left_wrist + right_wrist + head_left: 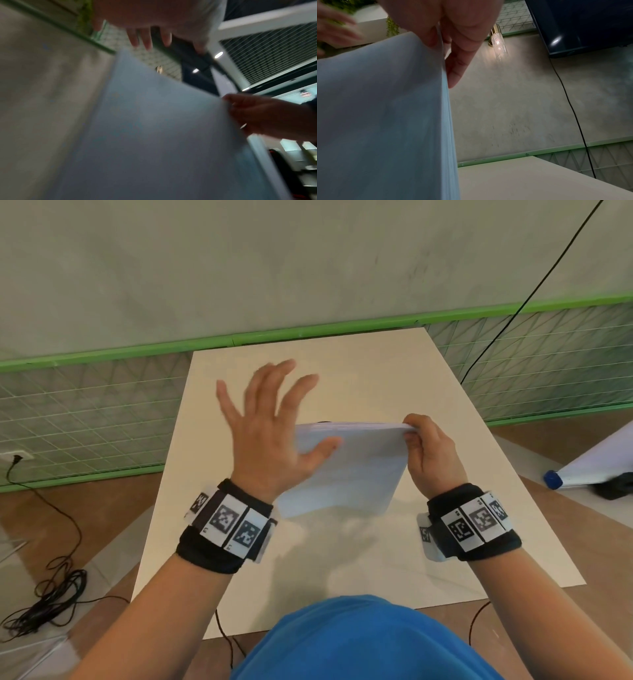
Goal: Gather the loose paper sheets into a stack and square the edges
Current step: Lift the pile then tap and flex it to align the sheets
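A stack of white paper sheets [349, 467] stands on its lower edge over the cream table [394, 371], tilted toward me. My right hand [430, 446] pinches the stack's upper right corner, thumb on the near face and fingers behind. In the right wrist view the paper stack [385, 108] shows its layered side edge under my right hand's fingers [457, 67]. My left hand [270, 419] is spread with straight fingers by the stack's left edge, its thumb lying on the near face. The left wrist view is blurred: the paper stack [145, 128] fills the middle, the left hand's fingers [147, 40] stretch above it.
A green-framed wire mesh fence [85, 419] runs behind the table below a grey wall [239, 261]. A black cable [534, 289] hangs at the right. Coiled cables [48, 597] lie on the floor at the left. A white roll with a blue cap [589, 463] lies at the right.
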